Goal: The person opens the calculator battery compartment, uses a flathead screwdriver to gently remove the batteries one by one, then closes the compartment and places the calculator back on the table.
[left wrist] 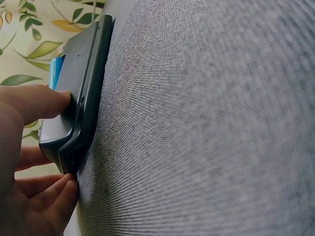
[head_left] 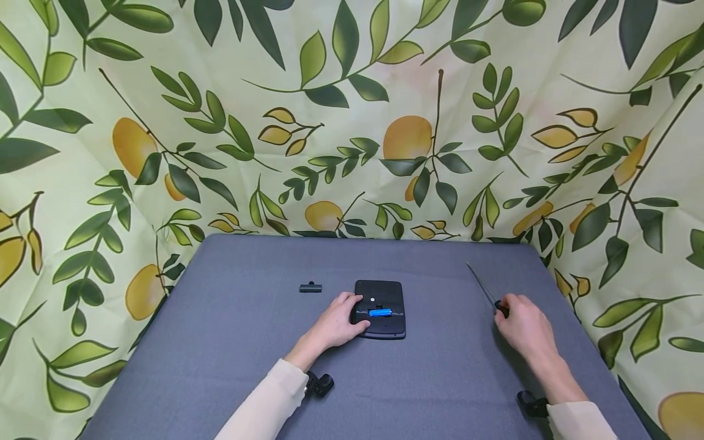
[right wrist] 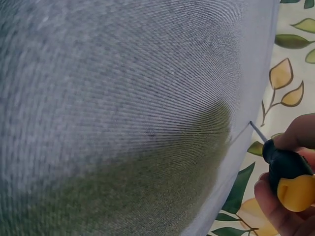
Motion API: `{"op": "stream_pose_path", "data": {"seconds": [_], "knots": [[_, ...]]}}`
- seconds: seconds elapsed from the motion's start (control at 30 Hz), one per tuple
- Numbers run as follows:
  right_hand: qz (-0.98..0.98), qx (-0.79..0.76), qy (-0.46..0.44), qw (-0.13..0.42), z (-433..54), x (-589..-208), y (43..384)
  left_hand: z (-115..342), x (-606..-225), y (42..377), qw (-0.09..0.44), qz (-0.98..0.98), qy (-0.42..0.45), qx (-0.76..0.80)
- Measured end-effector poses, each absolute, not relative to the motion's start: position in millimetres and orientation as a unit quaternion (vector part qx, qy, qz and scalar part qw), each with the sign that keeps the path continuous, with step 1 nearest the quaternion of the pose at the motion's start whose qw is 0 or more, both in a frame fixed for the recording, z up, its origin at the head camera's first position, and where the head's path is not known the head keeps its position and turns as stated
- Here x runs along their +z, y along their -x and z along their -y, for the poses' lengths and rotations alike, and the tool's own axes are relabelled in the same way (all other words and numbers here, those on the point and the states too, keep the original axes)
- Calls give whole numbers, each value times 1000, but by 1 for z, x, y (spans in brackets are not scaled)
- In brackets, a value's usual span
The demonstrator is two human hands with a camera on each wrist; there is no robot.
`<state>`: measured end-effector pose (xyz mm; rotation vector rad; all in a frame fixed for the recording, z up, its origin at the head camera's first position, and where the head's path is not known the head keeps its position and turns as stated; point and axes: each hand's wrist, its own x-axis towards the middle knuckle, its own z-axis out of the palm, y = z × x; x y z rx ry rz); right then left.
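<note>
A flat black calculator (head_left: 379, 330) lies back side up on the table, with a blue battery (head_left: 380, 312) in its uncovered battery slot. My left hand (head_left: 338, 321) grips the calculator's left side. In the left wrist view the thumb (left wrist: 47, 103) presses on its back while other fingers are at its edge. Off to the right, my right hand (head_left: 526, 324) holds a screwdriver (head_left: 483, 286), its thin metal shaft pointing forward and left. The right wrist view shows the black and yellow handle (right wrist: 290, 172) between thumb and fingers.
A small black battery cover (head_left: 310, 288) lies on the grey cloth-covered table (head_left: 220, 342), left of the calculator. Behind and beside the table hangs a leaf-and-fruit patterned cloth (head_left: 352, 140). Each wrist wears a small black camera (head_left: 321, 384).
</note>
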<state>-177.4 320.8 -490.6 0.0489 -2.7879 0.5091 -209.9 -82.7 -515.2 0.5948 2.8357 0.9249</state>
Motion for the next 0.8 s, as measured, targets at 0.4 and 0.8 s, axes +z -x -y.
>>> {"op": "stream_pose_path", "data": {"seconds": [0.4, 0.8], "knots": [[980, 164, -3, 113, -321, -494, 179, 83, -514, 210, 50, -930, -197, 305], [985, 159, 2, 72, -318, -501, 179, 83, -516, 211, 45, -931, -201, 301]]}}
